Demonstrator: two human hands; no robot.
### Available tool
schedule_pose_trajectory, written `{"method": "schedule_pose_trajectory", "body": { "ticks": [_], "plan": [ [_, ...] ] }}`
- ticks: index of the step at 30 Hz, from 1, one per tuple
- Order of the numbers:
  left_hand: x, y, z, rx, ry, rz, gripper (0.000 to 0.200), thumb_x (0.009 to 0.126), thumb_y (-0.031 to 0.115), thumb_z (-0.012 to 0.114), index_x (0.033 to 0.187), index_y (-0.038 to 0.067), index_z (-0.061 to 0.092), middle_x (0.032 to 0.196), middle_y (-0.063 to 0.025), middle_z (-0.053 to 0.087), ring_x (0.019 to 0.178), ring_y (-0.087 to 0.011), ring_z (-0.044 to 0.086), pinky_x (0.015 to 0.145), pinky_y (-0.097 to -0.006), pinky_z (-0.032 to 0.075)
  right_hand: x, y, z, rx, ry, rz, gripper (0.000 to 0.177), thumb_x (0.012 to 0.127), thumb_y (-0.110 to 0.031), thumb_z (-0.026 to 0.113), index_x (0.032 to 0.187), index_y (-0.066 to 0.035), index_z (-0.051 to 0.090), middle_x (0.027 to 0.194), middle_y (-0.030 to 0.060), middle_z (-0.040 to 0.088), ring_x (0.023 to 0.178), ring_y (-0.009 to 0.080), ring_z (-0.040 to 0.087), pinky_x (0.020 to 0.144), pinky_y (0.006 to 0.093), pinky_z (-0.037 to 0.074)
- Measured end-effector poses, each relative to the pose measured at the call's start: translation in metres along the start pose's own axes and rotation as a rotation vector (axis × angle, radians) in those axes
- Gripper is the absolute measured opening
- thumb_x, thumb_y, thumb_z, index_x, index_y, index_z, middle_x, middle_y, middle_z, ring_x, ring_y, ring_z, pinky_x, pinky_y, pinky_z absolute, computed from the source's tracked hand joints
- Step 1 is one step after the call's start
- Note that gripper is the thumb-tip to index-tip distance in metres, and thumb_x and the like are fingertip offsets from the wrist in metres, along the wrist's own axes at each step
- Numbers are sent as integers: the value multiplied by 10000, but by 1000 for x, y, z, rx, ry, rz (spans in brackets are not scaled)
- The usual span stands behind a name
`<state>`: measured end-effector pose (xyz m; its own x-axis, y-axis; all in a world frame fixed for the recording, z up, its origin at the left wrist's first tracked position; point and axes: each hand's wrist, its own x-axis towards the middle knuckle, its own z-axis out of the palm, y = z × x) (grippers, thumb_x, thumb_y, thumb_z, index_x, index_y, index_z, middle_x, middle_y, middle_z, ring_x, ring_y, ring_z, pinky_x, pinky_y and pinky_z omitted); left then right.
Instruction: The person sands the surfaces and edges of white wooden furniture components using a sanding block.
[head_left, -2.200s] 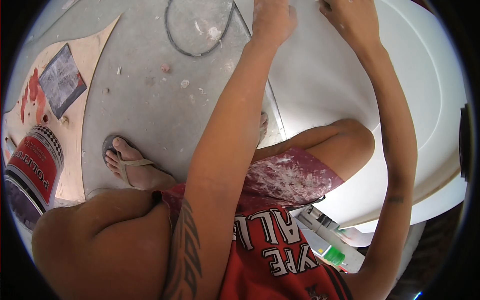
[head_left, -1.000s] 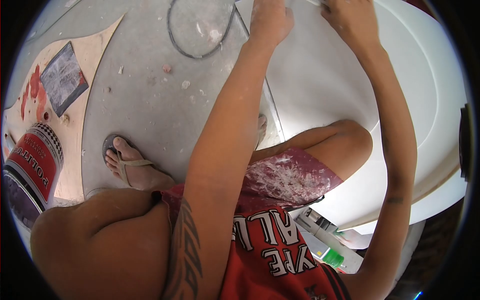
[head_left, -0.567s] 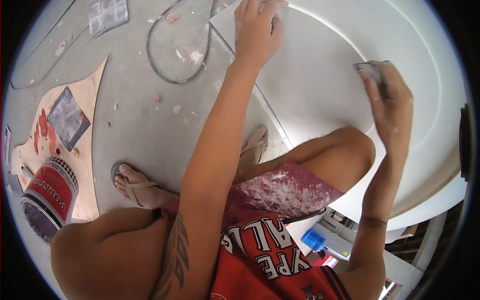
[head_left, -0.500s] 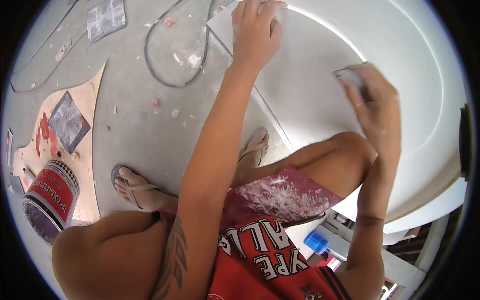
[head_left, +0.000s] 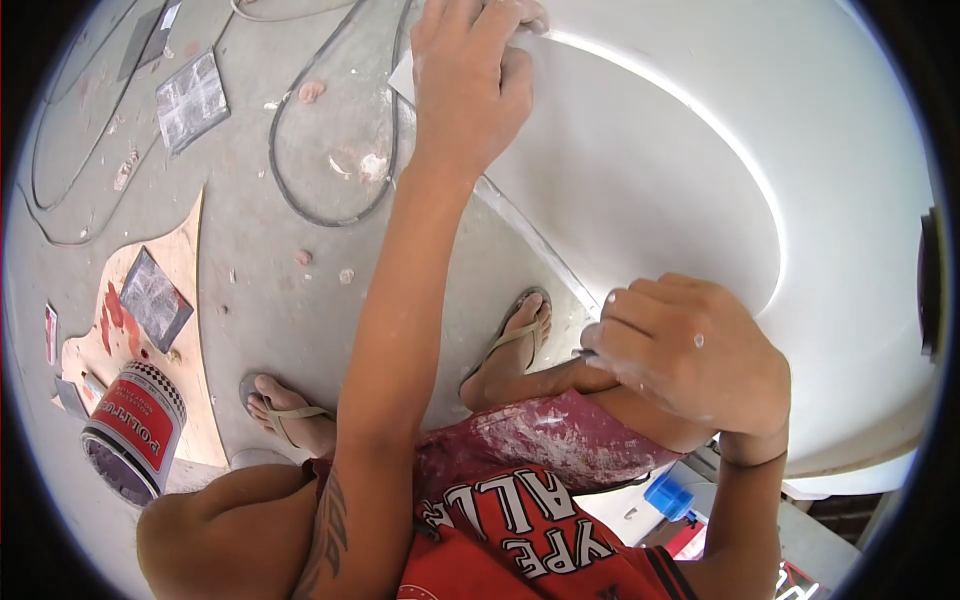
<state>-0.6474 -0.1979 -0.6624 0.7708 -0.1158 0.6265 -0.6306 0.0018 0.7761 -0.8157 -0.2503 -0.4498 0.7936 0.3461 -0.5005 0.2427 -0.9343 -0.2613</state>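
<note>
A large white curved panel [head_left: 640, 170] with a raised rounded rim fills the upper right. My left hand [head_left: 470, 85] rests on the panel's upper left edge, its fingers bent over the rim. Lower down, near my knee, my right hand [head_left: 690, 350] is closed, knuckles up, beside the panel's straight lower edge. A small dark edge of something shows under its fingers; the rest is hidden by the hand. White dust marks both hands.
A red tin [head_left: 135, 425] lies tilted at the lower left beside a wooden board [head_left: 200, 390]. On the board is a dark sanding sheet [head_left: 157, 300]; another dusty sheet [head_left: 193, 102] lies on the floor. A black cable [head_left: 275, 165] loops nearby. A blue container [head_left: 668, 496] stands behind.
My right hand has moved down and left from above the panel's inner surface to its lower edge, and has turned knuckles up. My left hand stays at the rim. The view has shifted.
</note>
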Motion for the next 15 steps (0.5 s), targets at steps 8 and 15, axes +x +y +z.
{"method": "schedule_pose_trajectory", "body": {
  "ticks": [8, 15],
  "plan": [
    [1, -5, 7, -37, 34, -22, 326, 752, -92, 532, 975, 100, 672, 968, -29, 630, 949, -258, 518, 889, -373, 421, 8, 2, -4, -23, -123, -33, 123, 785, -104, 676, 876, -56, 609, 837, 29, 582, 747, 153, 612, 640, 294, 493],
    [-4, -6, 8, -97, 47, -65, 334, 736, -79, 502, 978, 95, 652, 1025, -48, 622, 1001, -267, 500, 927, -369, 406, 15, 3, -8, -26, -188, -70, 117, 783, -93, 680, 865, -51, 608, 833, 30, 578, 740, 140, 602, 627, 280, 481]
  ]
}}
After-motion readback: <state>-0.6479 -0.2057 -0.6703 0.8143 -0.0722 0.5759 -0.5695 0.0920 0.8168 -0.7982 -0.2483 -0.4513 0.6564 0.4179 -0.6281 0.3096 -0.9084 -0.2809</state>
